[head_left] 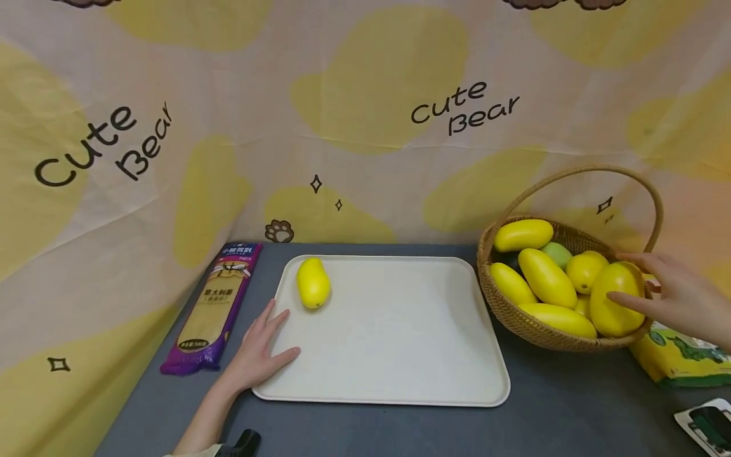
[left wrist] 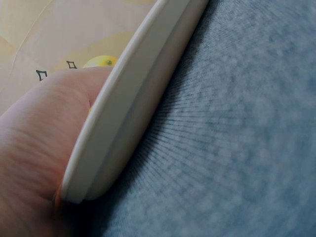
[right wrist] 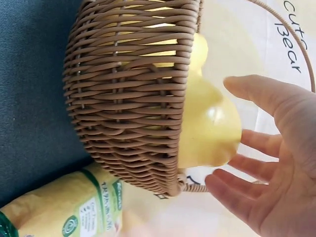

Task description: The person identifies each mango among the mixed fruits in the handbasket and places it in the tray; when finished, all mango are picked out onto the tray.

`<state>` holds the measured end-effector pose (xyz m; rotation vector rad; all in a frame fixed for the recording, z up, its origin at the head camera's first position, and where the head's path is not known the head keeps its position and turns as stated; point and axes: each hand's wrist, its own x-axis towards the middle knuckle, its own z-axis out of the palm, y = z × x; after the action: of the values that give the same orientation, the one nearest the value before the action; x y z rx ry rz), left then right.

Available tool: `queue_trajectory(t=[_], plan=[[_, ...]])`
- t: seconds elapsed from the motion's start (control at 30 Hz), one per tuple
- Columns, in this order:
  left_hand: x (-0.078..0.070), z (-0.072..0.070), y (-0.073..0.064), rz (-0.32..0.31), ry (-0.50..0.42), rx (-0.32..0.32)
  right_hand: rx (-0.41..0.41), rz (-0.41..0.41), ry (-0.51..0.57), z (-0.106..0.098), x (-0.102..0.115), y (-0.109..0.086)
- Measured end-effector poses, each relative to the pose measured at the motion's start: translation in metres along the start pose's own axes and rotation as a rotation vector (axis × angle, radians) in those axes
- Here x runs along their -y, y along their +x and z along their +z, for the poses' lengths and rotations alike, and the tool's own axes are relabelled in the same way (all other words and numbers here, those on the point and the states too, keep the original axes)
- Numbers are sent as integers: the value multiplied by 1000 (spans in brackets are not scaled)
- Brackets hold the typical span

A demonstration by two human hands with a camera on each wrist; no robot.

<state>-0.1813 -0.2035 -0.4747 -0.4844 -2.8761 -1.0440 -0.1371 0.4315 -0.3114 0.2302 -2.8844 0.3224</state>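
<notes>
In the head view my left hand (head_left: 259, 355) rests with spread fingers on the left rim of a white tray (head_left: 394, 336). One yellow mango (head_left: 313, 283) lies on the tray near its back left corner. At the right, my right hand (head_left: 671, 295) reaches over a wicker basket (head_left: 548, 336) full of yellow fruit. Its fingers and thumb are parted around a large mango (head_left: 615, 301) at the basket's right rim. The right wrist view shows the thumb apart from this mango (right wrist: 210, 128) and the fingers beside it; whether they touch it is unclear.
A purple pasta packet (head_left: 211, 304) lies left of the tray. Beside the basket on the right is a yellow and green bag (head_left: 682, 355), with a dark object on a white card (head_left: 711, 425) nearer. The basket's tall handle (head_left: 594, 169) arches above the fruit. A printed curtain hangs behind.
</notes>
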Motion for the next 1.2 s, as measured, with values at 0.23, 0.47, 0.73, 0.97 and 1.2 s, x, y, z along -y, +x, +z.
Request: queue_trajectory(t=[0.23, 0.47, 0.73, 0.97, 1.2], plan=[[1, 0, 0, -2, 5, 16, 118, 92, 26, 7, -7, -7], [1, -1, 0, -28, 10, 24, 175, 183, 149, 9, -6, -7], [0, -1, 1, -56, 16, 42, 66, 139, 149, 12, 0, -7], [-1, -1, 0, -48, 9, 35, -37, 153, 147, 12, 12, -6], [-1, -2, -1, -24, 7, 13, -148, 205, 246, 7, 38, -1]])
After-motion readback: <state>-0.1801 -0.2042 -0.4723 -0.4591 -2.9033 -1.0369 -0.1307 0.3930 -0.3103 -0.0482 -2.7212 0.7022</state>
